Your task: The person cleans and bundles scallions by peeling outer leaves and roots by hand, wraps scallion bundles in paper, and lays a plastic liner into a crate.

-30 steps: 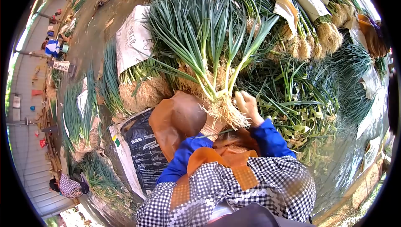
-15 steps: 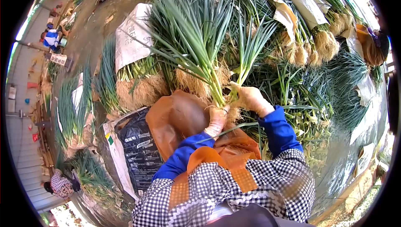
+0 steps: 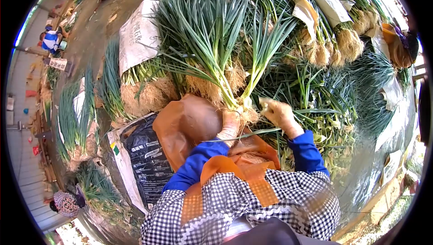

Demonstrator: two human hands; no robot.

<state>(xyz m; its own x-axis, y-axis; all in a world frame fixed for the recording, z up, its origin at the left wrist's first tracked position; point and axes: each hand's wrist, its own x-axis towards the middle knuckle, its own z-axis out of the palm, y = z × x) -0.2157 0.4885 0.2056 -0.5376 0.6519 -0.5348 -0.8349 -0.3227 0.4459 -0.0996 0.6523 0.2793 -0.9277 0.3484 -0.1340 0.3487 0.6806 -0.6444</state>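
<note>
My left hand [image 3: 231, 123] is closed around the root end of a few green onions [image 3: 229, 89], upright in front of my lap. Their white stems and stringy roots meet at the grip, and the long green leaves fan away from me. To the right of the roots, my right hand [image 3: 280, 114] is apart from them, its fingers curled together; what they pinch, if anything, I cannot make out. A loose leaf [image 3: 259, 133] lies across below the hands. An orange-brown apron [image 3: 189, 119] covers my lap beneath.
Bundled green onions with roots [image 3: 149, 96] lie ahead left, partly under a white sack [image 3: 140, 37]. More wrapped bundles [image 3: 349, 42] lie ahead right. Loose leaves and trimmings [image 3: 324, 123] pile up on my right. A black printed bag [image 3: 149, 159] is on my left. Other people [image 3: 67, 203] sit farther off.
My right hand has let go near the stems and moved right and slightly down. The onions have parted into two leaf fans, still in my left hand. The view has shifted slightly.
</note>
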